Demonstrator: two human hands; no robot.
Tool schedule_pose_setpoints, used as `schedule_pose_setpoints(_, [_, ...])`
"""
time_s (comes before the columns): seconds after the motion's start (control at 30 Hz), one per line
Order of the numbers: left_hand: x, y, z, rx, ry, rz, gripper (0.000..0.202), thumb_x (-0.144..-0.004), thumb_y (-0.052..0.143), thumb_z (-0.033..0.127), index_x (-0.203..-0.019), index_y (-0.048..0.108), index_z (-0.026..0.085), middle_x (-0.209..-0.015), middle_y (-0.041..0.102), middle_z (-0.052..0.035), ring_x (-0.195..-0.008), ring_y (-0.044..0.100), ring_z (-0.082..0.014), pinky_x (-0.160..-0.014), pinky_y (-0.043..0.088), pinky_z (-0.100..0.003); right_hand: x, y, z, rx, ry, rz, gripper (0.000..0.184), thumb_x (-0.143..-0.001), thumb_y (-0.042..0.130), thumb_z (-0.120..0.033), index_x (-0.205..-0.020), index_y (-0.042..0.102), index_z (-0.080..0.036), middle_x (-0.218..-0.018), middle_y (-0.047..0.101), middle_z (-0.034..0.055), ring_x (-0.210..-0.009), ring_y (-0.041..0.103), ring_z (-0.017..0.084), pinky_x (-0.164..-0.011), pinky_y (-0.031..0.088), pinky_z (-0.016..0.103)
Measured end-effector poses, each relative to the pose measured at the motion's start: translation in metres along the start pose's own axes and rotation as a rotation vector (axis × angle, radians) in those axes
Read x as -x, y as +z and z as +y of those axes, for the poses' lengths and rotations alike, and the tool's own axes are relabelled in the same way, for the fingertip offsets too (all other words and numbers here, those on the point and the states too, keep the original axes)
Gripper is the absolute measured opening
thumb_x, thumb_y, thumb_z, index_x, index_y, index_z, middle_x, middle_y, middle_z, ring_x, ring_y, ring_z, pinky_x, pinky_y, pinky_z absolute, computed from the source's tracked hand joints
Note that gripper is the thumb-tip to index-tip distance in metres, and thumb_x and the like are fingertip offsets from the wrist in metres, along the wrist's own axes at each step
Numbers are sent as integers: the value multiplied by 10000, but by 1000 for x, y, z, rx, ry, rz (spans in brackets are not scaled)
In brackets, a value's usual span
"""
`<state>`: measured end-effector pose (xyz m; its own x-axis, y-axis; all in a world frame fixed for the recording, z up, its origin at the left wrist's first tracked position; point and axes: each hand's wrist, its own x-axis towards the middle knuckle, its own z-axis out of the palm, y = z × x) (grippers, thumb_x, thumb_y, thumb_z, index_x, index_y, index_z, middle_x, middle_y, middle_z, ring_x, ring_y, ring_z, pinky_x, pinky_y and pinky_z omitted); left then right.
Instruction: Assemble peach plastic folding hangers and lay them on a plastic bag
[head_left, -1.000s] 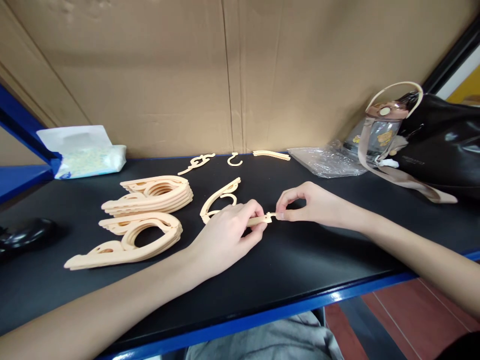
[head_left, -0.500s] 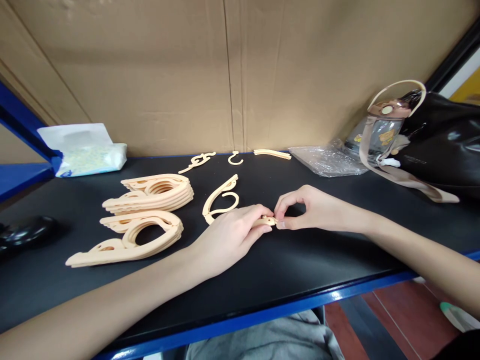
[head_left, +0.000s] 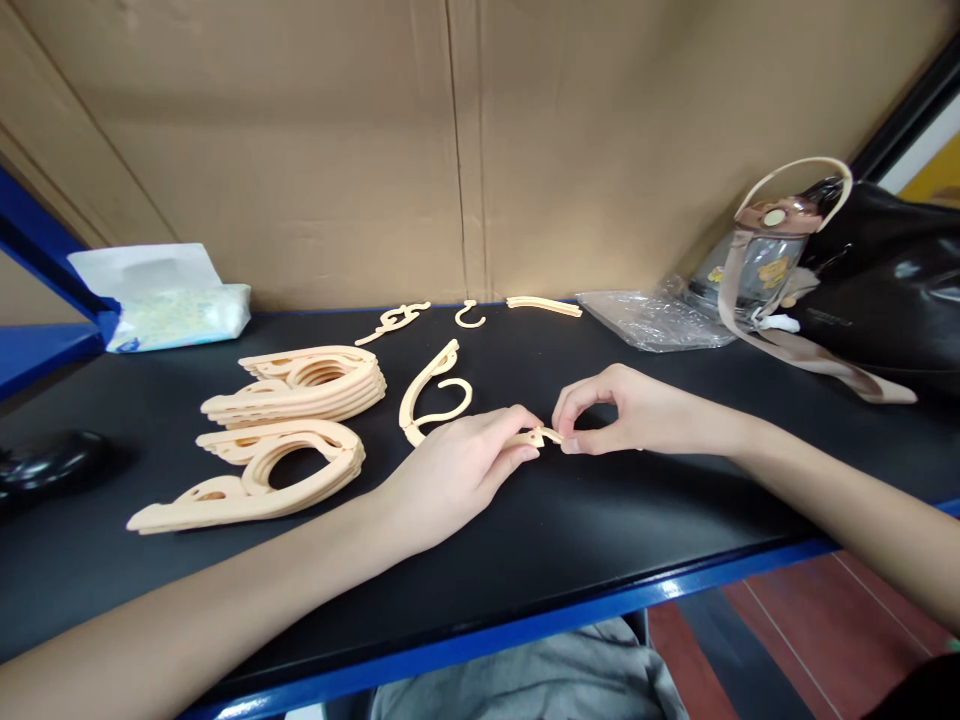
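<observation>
A cream folding hanger [head_left: 429,385] lies at mid-table, its hook and one arm showing beyond my left hand [head_left: 465,465]. The fingers of that hand are closed over the hanger's near arm, hiding most of it. Between the fingertips of my right hand [head_left: 611,410] is the tip of a small curved end piece [head_left: 551,434], which sticks out from the arm's end. Whether this piece is still joined to the arm I cannot tell. To the left lie two stacks of folded hangers, a nearer stack [head_left: 345,470] and a farther stack [head_left: 360,398].
Along the back lie a hanger part with a curl [head_left: 397,319], a loose hook [head_left: 469,316] and straight arm pieces [head_left: 544,305]. A clear plastic bag [head_left: 652,320], strapped bottle [head_left: 765,260] and black bag [head_left: 892,290] stand right. Left are a wipes pack [head_left: 180,315] and black mouse [head_left: 56,460].
The small end piece now shows between my hands, pulled slightly right by my right fingertips. The hanger under my left hand has shifted a little to the left.
</observation>
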<state>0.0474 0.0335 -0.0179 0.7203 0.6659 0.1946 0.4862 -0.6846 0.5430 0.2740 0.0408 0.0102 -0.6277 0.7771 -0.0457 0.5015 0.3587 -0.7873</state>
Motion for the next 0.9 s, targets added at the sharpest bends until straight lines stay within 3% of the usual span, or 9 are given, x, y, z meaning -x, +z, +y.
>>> schedule_pose_setpoints(0.47, [-1, 0, 1, -46, -12, -53, 205, -998, 362, 264, -1035, 555, 206, -964, 650, 10, -847, 608, -153, -725, 432, -267, -3, 6, 5, -101, 17, -14, 124, -751, 677, -272, -743, 673, -148, -821, 672, 23, -781, 629, 150, -789, 507, 292])
schedule_pose_setpoints(0.77, [-3, 0, 0, -60, 2, -46, 165, -991, 358, 245, -976, 521, 220, -901, 640, 9, -786, 607, -154, -669, 421, -254, 0, 11, 0, 20, -65, 44, 58, -759, 640, -195, -717, 653, -157, -806, 646, 4, -723, 600, 122, -718, 489, 256])
schedule_pose_setpoints(0.9, [-3, 0, 1, -142, 21, -65, 134, -972, 383, 200, -928, 508, 219, -883, 638, 4, -802, 611, -169, -666, 423, -259, 1, 15, -1, 171, -109, 46, 46, -760, 641, -175, -718, 628, -159, -804, 643, -7, -702, 591, 113, -658, 449, 234])
